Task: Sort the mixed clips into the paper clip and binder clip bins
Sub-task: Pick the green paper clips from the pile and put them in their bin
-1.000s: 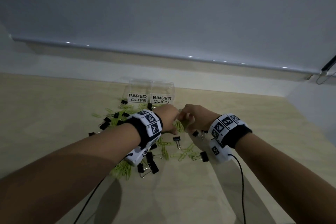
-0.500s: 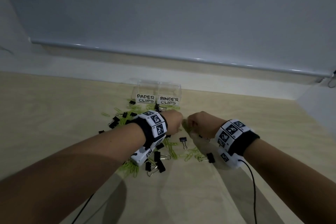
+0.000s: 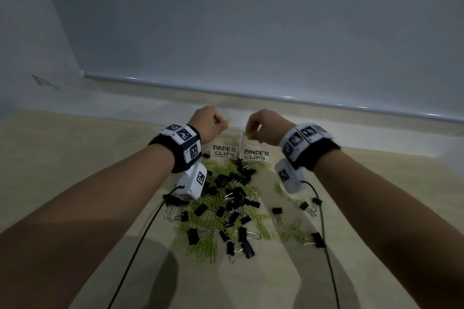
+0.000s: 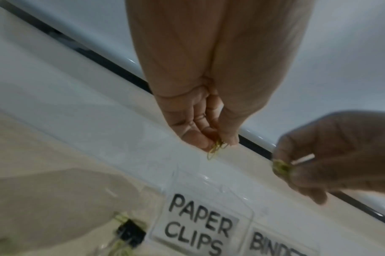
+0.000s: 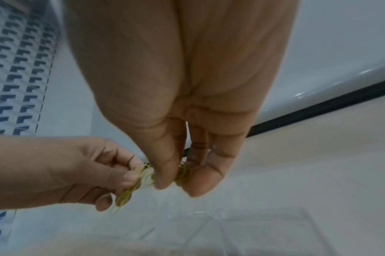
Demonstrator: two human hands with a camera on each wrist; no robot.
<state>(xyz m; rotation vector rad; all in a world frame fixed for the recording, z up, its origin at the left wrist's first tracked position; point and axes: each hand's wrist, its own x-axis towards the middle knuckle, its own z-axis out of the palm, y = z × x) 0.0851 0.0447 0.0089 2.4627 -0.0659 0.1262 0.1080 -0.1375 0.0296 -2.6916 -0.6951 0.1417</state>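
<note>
Two labels [image 3: 224,151]: "PAPER CLIPS", "BINDER CLIPS"

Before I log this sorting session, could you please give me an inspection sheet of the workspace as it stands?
Surface: pale wooden table.
Job's things: clear paper clip bin and binder clip bin at the far edge; mixed pile of green paper clips and black binder clips in front.
Clutter: nothing seen.
Hands: left hand and right hand above the bins, each pinching green paper clips.
Cables: black cables trail from both wrist cameras.
Surroundings: plain grey wall.
</note>
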